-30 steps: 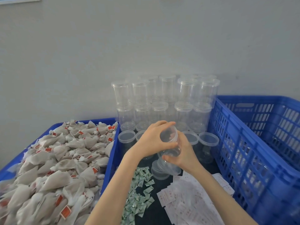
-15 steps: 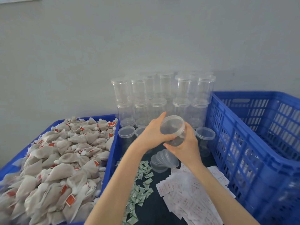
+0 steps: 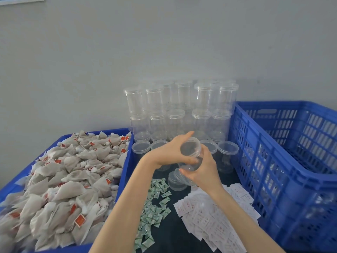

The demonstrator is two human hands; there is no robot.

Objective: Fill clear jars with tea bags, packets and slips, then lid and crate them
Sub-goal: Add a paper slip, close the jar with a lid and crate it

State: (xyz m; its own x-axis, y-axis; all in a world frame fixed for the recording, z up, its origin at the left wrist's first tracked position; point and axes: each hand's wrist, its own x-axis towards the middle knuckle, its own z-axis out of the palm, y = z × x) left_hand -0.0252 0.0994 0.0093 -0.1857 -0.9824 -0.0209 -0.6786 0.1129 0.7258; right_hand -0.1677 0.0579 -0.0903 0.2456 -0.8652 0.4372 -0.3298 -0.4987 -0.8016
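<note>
The person is holding a clear jar point(image 3: 190, 157) above the dark table point(image 3: 175, 234), left hand point(image 3: 169, 152) fingers curling round its lid, right hand point(image 3: 202, 172) cupping the base; it looks light, stiff and slippery, best gripped around the wall

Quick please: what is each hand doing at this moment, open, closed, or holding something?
Left hand: closed around the lid on top of the clear jar.
Right hand: closed around the body of the same jar, from below.
</note>
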